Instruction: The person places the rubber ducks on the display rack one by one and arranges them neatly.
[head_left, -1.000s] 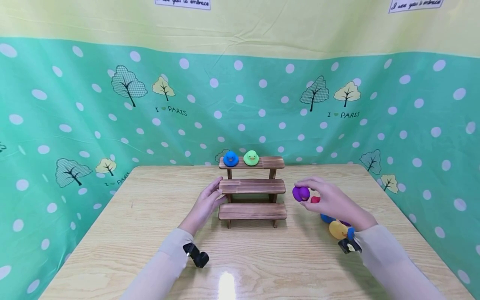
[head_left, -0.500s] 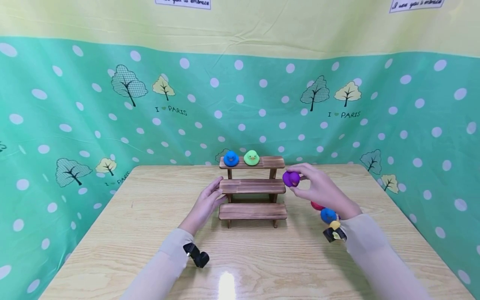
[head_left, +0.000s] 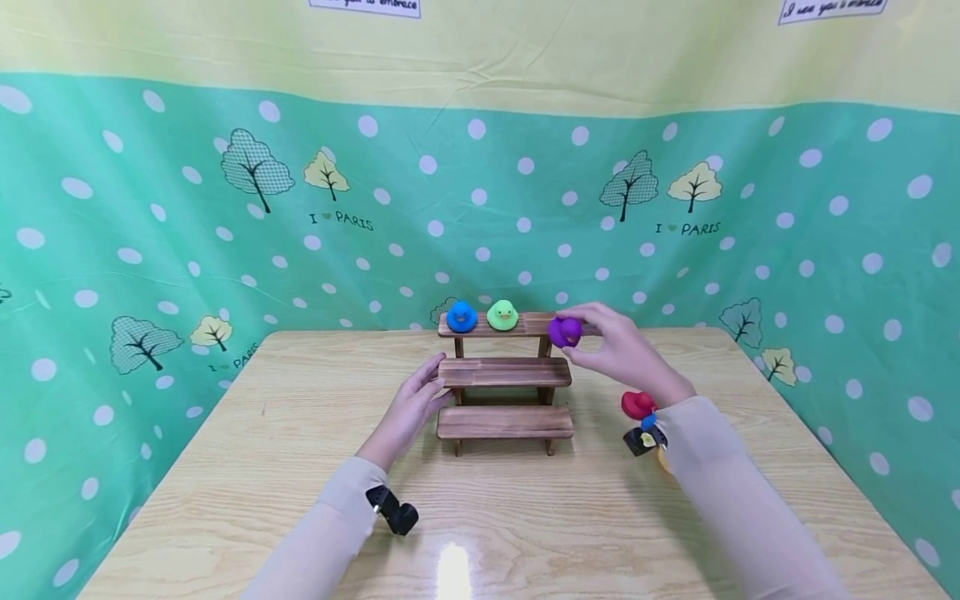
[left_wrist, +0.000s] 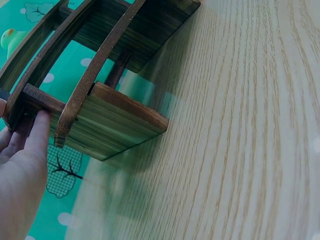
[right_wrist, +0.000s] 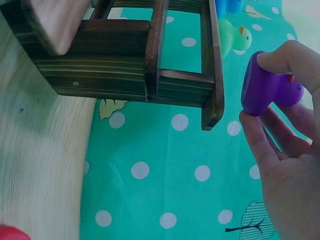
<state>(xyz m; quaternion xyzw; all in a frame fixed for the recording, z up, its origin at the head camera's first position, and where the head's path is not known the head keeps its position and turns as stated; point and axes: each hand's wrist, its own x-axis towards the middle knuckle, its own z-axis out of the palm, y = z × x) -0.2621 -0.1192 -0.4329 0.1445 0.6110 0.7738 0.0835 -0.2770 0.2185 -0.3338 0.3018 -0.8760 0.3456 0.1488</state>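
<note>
A three-step wooden display stand (head_left: 504,372) stands on the table. On its top step sit a blue rubber duck (head_left: 462,317) and, to its right, a light green rubber duck (head_left: 502,316). My right hand (head_left: 622,350) pinches a purple rubber duck (head_left: 565,332) between thumb and fingertips at the top step's right end. The right wrist view shows the flat base of this purple duck (right_wrist: 257,87) turned toward the stand, a little off the top board. With my left hand (head_left: 408,408) I hold the left end of the middle step, fingers reaching behind the board (left_wrist: 37,132).
A red rubber duck (head_left: 637,405) lies on the table to the right of the stand. Parts of a blue duck (head_left: 648,422) and a yellow one (head_left: 664,461) show beside my right wrist camera (head_left: 643,440). A green dotted cloth (head_left: 480,225) hangs behind the table.
My right hand has carried the purple duck up and left, from beside the stand to its top step, turning it slightly. The left hand has stayed at the stand.
</note>
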